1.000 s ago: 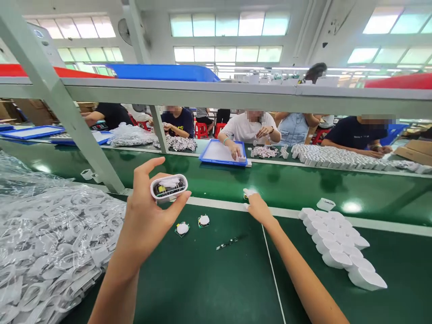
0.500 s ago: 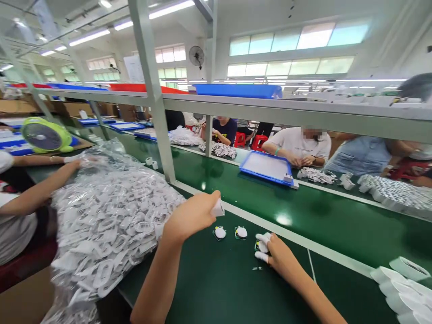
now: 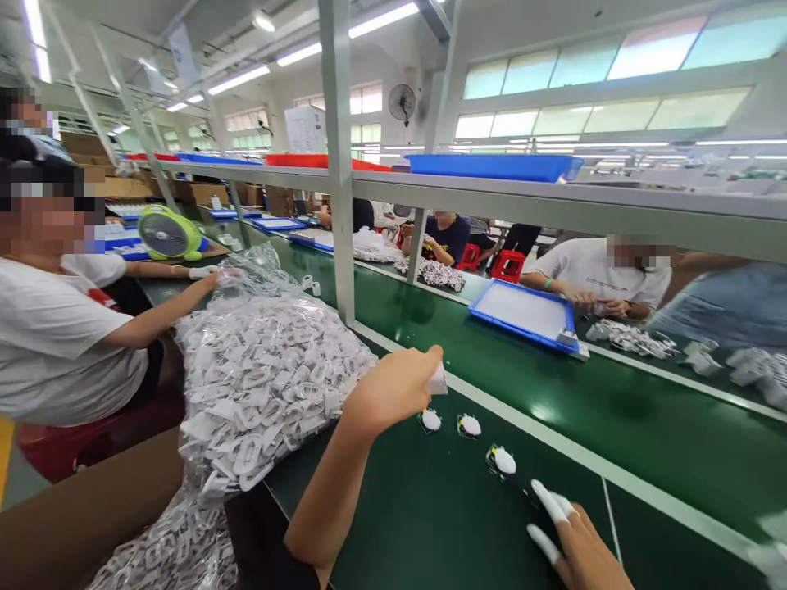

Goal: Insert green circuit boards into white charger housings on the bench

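My left hand is closed around a small white plastic piece, only partly visible past the fingers. My right hand wears white finger cots and has its fingers apart, with nothing seen between them. Just beyond its fingertips are tiny bits on the dark green table, too small to name. Three small circuit boards with round white pads lie in a slanting row: one below my left hand, a middle one, and one nearest my right hand.
A clear plastic bag heaped with white plastic parts is at the left. A metal post holds up a shelf over the green bench. Co-workers sit at the left and across, near a blue-rimmed tray. White pieces lie at the right edge.
The view has swung left. My right hand has let go of the third circuit board and moved toward me, beside the tiny bits. My left hand still holds the white piece.
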A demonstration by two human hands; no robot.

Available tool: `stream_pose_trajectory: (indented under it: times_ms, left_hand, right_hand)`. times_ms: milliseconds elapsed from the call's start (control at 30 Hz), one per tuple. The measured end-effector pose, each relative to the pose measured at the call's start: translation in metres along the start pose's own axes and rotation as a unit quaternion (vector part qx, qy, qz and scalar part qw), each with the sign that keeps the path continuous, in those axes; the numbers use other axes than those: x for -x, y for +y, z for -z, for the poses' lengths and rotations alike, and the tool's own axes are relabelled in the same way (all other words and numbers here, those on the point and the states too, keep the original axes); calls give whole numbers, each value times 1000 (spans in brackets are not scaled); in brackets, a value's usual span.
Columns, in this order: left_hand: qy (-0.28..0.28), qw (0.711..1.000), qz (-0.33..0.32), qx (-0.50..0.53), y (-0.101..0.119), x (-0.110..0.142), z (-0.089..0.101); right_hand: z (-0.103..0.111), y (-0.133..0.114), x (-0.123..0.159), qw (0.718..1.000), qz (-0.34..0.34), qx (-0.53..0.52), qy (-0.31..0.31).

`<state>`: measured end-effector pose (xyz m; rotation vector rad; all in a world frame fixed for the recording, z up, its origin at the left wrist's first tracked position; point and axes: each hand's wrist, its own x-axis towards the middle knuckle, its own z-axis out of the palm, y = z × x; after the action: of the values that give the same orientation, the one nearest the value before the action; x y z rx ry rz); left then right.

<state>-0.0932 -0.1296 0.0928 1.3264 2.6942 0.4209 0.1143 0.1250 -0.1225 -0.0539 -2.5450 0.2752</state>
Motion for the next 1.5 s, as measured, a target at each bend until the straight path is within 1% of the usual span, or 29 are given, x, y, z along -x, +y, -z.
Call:
stream_pose_trajectory:
  times_ms: [33, 100, 200, 233, 267, 300, 367, 400, 433, 467, 533, 567, 633, 733, 933, 1100, 1267, 1400, 1500]
  left_hand:
    - [-1, 1000, -3, 3, 1, -1, 0]
    - [-2, 1000, -21, 16, 3, -1, 0]
    - [-1, 996, -77, 49, 9, -3, 2]
    - [14, 992, -100, 71, 13, -3, 3]
    - [43, 986, -122, 101, 18, -4, 2]
    - [84, 977, -141, 138, 23, -5, 1]
    - [173, 943, -175, 222, 36, -6, -4]
    - [203, 925, -191, 259, 43, -6, -7]
    - [215, 911, -204, 286, 49, -6, -12]
    - [212, 903, -217, 305, 55, -6, -16]
    - [188, 897, -238, 321, 66, -4, -25]
    - [178, 897, -248, 321, 70, -3, -28]
    - [165, 897, -265, 314, 77, 0, -35]
    - [158, 897, -277, 307, 84, 1, -42]
    - [152, 912, -268, 270, 90, -1, -51]
    - [151, 916, -267, 257, 91, -1, -51]
    - [156, 915, -270, 255, 91, 1, -49]
    - [151, 921, -256, 254, 92, 2, -48]
    - [148, 922, -252, 255, 92, 1, -48]
  right_hand:
    - [3, -10, -9, 1000, -5, -15, -17]
    - [9, -23, -24, 999, -25, -24, -24]
    - [17, -32, -35, 997, -58, -51, -27]
    - [22, -33, -38, 995, -72, -65, -19]
    - [28, -34, -41, 993, -89, -80, -5]
    - [38, -35, -44, 990, -108, -94, 14]
    - [64, -42, -53, 980, -148, -113, 68]
    - [80, -47, -58, 975, -161, -118, 102]
    - [98, -55, -62, 969, -167, -118, 139]
    - [115, -64, -65, 963, -153, -118, 188]
    - [146, -83, -67, 962, -96, -81, 244]
    - [158, -92, -67, 961, -76, -60, 259]
    - [173, -106, -63, 968, -52, -26, 246]
    - [178, -113, -58, 978, -28, -7, 206]
    - [176, -107, -61, 979, -19, 1, 203]
    - [175, -109, -62, 980, -35, 9, 198]
    - [175, -109, -60, 978, -26, 13, 206]
    - [175, -111, -58, 979, -52, 20, 194]
    - [175, -113, -58, 979, -48, 28, 196]
